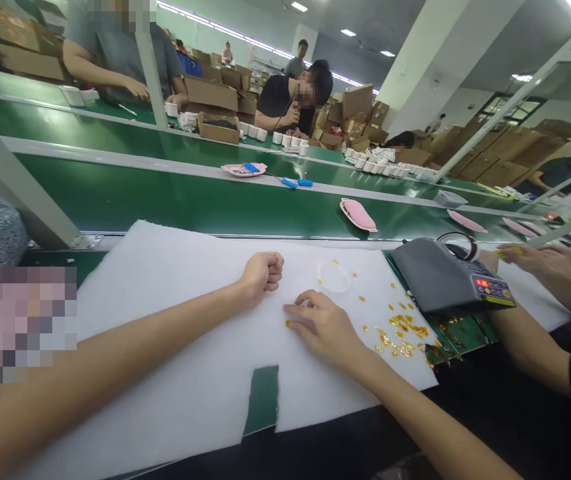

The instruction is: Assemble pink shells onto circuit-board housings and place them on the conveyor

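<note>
My left hand [264, 275] curled closed, right hand [328, 327] fingers apart, I'd best steady the tiny yellow film-like piece [288, 323] on my thumb [302, 330]

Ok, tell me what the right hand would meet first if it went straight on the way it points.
Most likely the left hand, at its heel: the right hand points that way across the white sheet. Heights are hard to judge, so it might pass over.

Looks like a factory workshop, to judge from the long green belt [165, 203] beyond the far edge of the white surface [190, 267], workers [276, 100] across it, cartons [495, 150] stacked behind, and a grey machine [430, 280] by the right edge.
</note>
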Demonstrator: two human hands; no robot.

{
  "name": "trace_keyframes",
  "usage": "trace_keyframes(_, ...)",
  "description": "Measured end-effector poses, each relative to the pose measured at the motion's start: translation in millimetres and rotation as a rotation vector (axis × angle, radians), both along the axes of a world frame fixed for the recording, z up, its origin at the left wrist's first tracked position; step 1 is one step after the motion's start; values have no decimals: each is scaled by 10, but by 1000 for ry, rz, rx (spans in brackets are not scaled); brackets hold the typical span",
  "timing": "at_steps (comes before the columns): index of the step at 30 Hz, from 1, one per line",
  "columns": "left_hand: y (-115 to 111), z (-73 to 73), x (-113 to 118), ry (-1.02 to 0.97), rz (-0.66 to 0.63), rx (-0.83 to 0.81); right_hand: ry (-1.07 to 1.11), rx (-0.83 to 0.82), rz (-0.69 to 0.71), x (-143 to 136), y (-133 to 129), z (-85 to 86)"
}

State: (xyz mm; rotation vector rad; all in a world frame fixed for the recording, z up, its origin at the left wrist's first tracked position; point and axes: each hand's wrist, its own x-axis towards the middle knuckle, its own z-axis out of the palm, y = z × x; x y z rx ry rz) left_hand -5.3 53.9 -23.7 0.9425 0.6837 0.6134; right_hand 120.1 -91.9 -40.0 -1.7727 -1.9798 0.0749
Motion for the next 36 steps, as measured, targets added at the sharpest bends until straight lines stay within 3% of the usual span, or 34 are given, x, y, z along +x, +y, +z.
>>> trace_keyframes(3,-20,-45,-8,-1,-97,130,-70,-97,44,-38,78,-5)
trace_keyframes(8,-27,-141,-7,66,-204,399,-296,-168,215,-121,85,141)
trace_keyframes(10,-22,-118,23,103,-230,375,-86,-101,143,-135,55,180)
trace_keyframes(12,-73,-54,68,144,-312,308,165,47,-46,-146,56,186)
trace_keyframes(15,-264,39,144,235,-388,271,153,203,-273,-182,137,150)
trace_keyframes(17,-391,64,187,292,-341,336,1,191,-297,-210,190,128)
trace_keyframes(19,-452,61,214,334,-283,376,-88,169,-234,-200,165,131)
trace_keyframes(21,-436,41,215,361,-265,351,-66,200,-158,-86,16,160)
trace_keyframes(23,-380,8,188,371,-242,355,19,258,-207,172,-251,194)
trace_keyframes(25,-337,-42,148,412,-248,500,65,250,-393,549,-564,216)
trace_keyframes(27,-340,-100,125,479,-322,793,31,121,-535,946,-832,219)
trace_keyframes(29,-382,-149,143,556,-450,1135,11,-44,-519,1246,-984,201)
trace_keyframes(31,-435,-177,196,648,-532,1376,25,-133,-429,1395,-1009,166)
trace_keyframes(33,-473,-180,256,759,-535,1491,44,-141,-368,1426,-950,128)
trace_keyframes(36,-496,-155,302,868,-532,1521,74,-139,-327,1399,-842,92)
